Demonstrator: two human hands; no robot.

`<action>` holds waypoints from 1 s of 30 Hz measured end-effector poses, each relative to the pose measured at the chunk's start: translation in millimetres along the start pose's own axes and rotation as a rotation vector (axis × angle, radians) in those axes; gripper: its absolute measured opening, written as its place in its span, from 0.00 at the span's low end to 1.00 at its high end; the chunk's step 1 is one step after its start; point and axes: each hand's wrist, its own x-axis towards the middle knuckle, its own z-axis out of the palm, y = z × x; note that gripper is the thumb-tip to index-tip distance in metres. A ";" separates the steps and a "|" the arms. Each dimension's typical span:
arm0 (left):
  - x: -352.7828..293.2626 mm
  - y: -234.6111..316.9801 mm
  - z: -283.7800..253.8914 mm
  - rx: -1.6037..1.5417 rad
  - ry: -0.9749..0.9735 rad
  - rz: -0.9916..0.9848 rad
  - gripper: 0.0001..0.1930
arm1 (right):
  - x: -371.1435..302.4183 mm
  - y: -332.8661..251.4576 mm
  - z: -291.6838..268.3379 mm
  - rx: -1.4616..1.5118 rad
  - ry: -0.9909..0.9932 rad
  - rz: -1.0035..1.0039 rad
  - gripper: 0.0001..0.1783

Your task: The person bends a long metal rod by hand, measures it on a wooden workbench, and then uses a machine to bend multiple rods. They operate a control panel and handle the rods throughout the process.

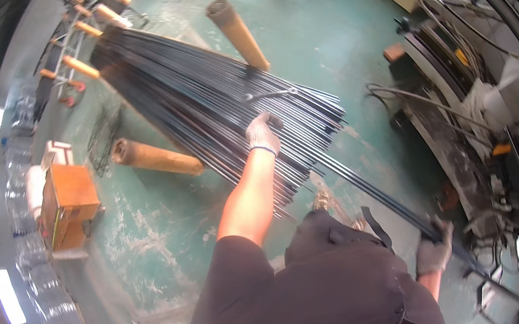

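A wide bundle of long black metal rods fans out in front of me, sloping from the far left toward the middle. My left hand, in a pale work glove, is curled closed over rods near the bundle's near end. To the lower right, my gloved right hand is wrapped round a few rods that stick out past the others. These rods run back toward my left hand. A wrench-like metal tool lies across the bundle just beyond my left hand.
Cardboard tubes flank the bundle, one beyond it and another on its left. An orange-brown box stands at left. Machinery with hoses lines the right side. Wheeled rack frames are at the far left.
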 end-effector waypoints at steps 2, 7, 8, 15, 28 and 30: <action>-14.0 -59.4 12.8 0.018 -0.147 -0.009 0.08 | 20.2 46.6 35.5 -0.017 -0.153 0.147 0.23; -134.9 20.1 92.2 1.049 -0.250 0.387 0.22 | 23.4 124.1 109.6 0.075 -0.192 0.378 0.17; -107.1 16.5 73.5 0.845 -0.247 0.348 0.18 | 17.4 119.9 111.6 0.105 -0.168 0.408 0.14; 17.2 57.3 7.8 -0.355 0.102 -0.266 0.12 | -0.9 131.7 113.8 -0.169 -0.057 0.429 0.13; -45.4 -14.4 -70.7 -0.046 0.165 -0.158 0.02 | 36.1 234.3 199.1 -1.360 -0.626 0.667 0.22; -70.5 -52.9 -97.7 -0.107 0.205 -0.290 0.05 | 61.3 223.8 176.5 -1.514 -0.620 0.419 0.24</action>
